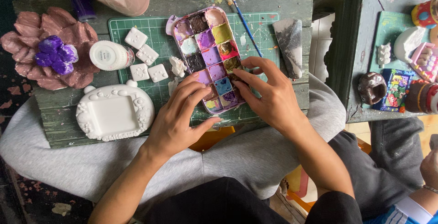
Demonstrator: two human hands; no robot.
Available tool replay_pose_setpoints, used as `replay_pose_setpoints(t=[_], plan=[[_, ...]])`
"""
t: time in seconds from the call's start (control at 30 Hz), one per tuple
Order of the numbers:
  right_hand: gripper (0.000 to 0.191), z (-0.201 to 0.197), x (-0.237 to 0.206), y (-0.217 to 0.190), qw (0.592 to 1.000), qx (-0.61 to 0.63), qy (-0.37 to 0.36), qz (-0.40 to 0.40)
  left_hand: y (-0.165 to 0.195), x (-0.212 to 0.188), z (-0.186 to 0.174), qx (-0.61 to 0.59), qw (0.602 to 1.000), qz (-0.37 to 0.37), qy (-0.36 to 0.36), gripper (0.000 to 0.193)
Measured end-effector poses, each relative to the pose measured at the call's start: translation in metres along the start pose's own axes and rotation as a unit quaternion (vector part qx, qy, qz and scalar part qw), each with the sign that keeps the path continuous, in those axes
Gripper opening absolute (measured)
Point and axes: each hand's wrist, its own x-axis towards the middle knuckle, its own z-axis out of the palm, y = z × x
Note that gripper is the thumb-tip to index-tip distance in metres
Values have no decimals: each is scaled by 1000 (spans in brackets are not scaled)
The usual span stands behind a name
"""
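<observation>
Head view: my left hand & right hand both sit at the near end of the paint palette, a pink-rimmed tray w/ many small wells of purple, blue, yellow, red, black. It lies slanted on the green cutting mat, roughly mid-table, near end pointing towards me.

Left hand: fingers held loosely together & curled, tips on the near-left rim of the tray, thumb stuck out to the side. Not pinching anything I can see. Right hand: fingers bent, tips pressed down on the near-right wells/rim; can't tell if smth small is held under them.

Handling, my guess: thin plastic tray, light, stiff but a bit flexy, so it'd slide on the mat if pushed. Wells look crusted w/ paint, maybe wet in spots, so messy and slick to touch. Best hold is by the long rims, 1 hand each side, kept flat.

Around it: thin blue brush just right of the tray, 4 small white tiles & a white paint bottle to the left, white plaster frame near-left, brown flower w/ purple centre far left. Another person's arm shows near-right, well apart from my hands.
</observation>
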Motion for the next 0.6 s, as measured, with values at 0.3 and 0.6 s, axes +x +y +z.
replay_pose_setpoints(t=[0.3, 0.6], plan=[[38, 3, 9, 6, 981, -145, -52, -122, -3, 0, 0, 10, 1000, -3, 9, 76], [44, 11, 1, 18, 961, -203, -57, -181, -5, 1, 0, 3, 1000, -10, 13, 77]])
